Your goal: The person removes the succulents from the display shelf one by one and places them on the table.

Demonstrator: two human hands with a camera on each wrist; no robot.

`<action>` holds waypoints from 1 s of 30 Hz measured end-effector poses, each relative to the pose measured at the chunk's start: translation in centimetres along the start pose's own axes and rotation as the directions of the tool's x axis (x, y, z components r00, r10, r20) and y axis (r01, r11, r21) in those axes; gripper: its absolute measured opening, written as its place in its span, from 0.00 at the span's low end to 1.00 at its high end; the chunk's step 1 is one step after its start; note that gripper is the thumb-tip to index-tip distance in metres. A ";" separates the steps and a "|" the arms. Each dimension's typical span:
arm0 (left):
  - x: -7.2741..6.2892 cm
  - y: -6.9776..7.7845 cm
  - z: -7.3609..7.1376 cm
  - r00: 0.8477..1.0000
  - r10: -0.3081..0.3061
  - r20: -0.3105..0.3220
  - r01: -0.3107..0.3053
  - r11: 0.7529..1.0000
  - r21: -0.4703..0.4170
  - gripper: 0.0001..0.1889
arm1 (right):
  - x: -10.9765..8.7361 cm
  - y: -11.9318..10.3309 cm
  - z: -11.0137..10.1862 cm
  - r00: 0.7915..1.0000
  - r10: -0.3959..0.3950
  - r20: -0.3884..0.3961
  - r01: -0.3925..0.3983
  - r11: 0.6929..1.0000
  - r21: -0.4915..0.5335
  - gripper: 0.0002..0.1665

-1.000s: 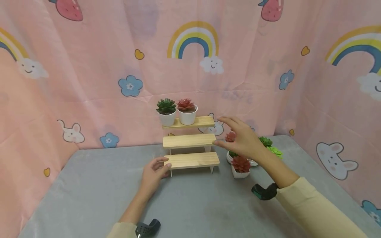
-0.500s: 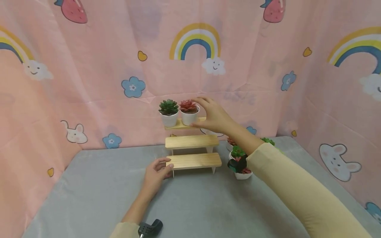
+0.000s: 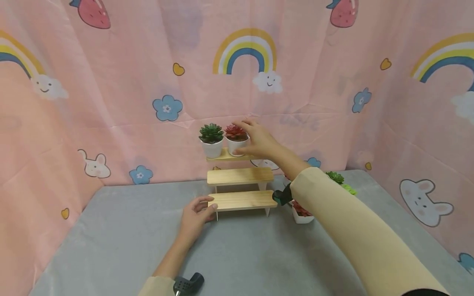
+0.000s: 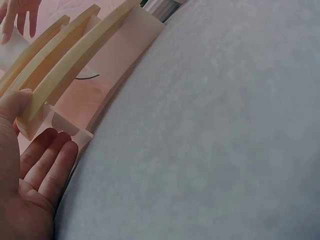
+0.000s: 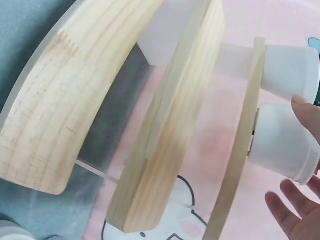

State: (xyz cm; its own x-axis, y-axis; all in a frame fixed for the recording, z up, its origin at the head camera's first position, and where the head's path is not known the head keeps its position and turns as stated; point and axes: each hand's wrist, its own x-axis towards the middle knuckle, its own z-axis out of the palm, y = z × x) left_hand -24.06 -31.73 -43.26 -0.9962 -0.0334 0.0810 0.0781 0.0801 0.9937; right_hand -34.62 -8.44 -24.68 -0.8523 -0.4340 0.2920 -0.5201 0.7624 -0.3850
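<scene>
A three-tier wooden display stand (image 3: 240, 176) with clear supports stands at the table's back. My left hand (image 3: 195, 216) holds the left end of its lowest board, thumb on top and the other fingers below. On the top board sit a green succulent (image 3: 211, 133) and a red succulent, each in a white pot. Around the red succulent's pot (image 5: 282, 142) is my right hand (image 3: 261, 142), its thumb near one side and its fingertips spread on the other. In the right wrist view these fingertips look slightly apart from the pot.
Right of the stand, several more potted succulents stand on the grey table (image 3: 133, 238), partly hidden by my right sleeve (image 3: 344, 222). A red one in a white pot (image 3: 303, 218) is nearest. Behind hangs a pink patterned curtain (image 3: 129, 74).
My right hand has moved left from beside the stand to the red succulent on the top board. The left hand stays on the lowest board. The view has shifted slightly.
</scene>
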 end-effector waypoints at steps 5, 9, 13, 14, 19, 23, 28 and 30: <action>0.0 0.0 0.1 1.000 -0.003 0.005 0.003 1.000 -0.006 0.18 | -0.1 0.2 0.7 1.000 -0.004 -0.012 0.004 0.999 0.034 0.47; 0.0 0.0 0.1 1.000 -0.002 0.003 0.002 1.000 -0.002 0.18 | -0.2 0.4 1.2 0.998 -0.013 -0.058 0.017 0.998 0.063 0.43; -0.1 0.2 0.1 1.000 0.000 -0.003 0.000 1.000 0.006 0.19 | -0.3 0.2 1.5 0.994 0.002 -0.105 0.007 0.996 0.084 0.42; -0.1 0.2 0.1 1.000 -0.001 -0.003 0.001 1.000 0.008 0.19 | -0.4 0.2 1.6 0.994 0.013 -0.112 -0.002 0.996 0.092 0.42; -0.1 0.2 0.1 1.000 -0.003 -0.003 0.003 1.000 0.005 0.18 | -0.7 0.0 1.7 0.991 0.066 -0.114 -0.049 0.989 0.140 0.41; -0.1 0.3 0.1 1.000 -0.003 -0.006 0.003 1.000 0.009 0.17 | -0.9 -0.1 1.8 0.989 0.101 -0.109 -0.083 0.984 0.156 0.41; -0.1 0.4 0.2 1.000 -0.003 -0.003 0.003 1.000 0.019 0.17 | -0.9 0.0 1.9 0.987 0.089 -0.136 -0.059 0.975 0.216 0.39; -0.1 0.4 0.1 1.000 -0.008 -0.008 0.008 1.000 0.018 0.17 | -1.0 0.2 2.0 0.986 0.070 -0.150 -0.030 0.967 0.253 0.39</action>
State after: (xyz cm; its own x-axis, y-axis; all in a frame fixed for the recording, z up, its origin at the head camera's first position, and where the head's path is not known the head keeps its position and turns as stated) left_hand -23.89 -31.57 -42.85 -0.9964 -0.0420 0.0740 0.0696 0.0982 0.9927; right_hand -33.96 -8.77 -26.77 -0.8685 -0.3033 0.3922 -0.4916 0.6291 -0.6021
